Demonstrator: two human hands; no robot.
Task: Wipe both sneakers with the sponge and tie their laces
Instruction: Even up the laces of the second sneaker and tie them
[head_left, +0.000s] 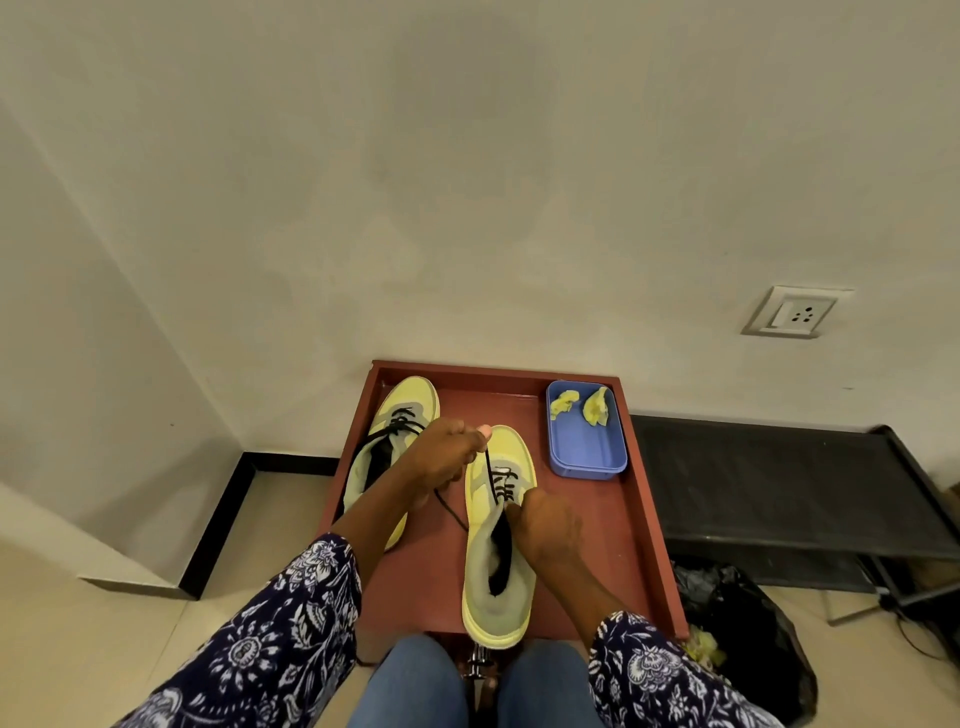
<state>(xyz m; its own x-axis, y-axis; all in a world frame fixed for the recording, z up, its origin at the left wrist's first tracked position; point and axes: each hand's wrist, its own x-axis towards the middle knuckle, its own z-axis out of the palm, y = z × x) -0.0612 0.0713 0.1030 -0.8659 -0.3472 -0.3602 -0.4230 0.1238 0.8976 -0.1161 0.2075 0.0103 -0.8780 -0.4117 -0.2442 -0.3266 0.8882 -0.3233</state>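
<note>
**Lace pulled taut over the nearer sneaker**

Left of the gripping hands, the far sneaker (387, 457) lay on the red-brown tray (641, 525), its toe toward the wall and its black laces loose across the tongue. The left hand (444, 457) hovered partly over that shoe, fingers curled and pinching the end of a black lace (491, 470) between thumb and fingertips; the lace ran down and to the right from the pinch into the eyelets of the near sneaker (498, 540). Another strand trailed from below that hand across the tray to the near sneaker's side. Just right of and below the pinch, the near sneaker stood heel toward the person, its heel overhanging the tray's front edge. The right hand (543, 527) sat at the shoe's tongue with fingers bent down into the lacing; whether it gripped a lace or only pressed there could not be told. Farther right and beyond, a blue tub (587, 452) held two yellow sponge pieces (563, 402).
</note>
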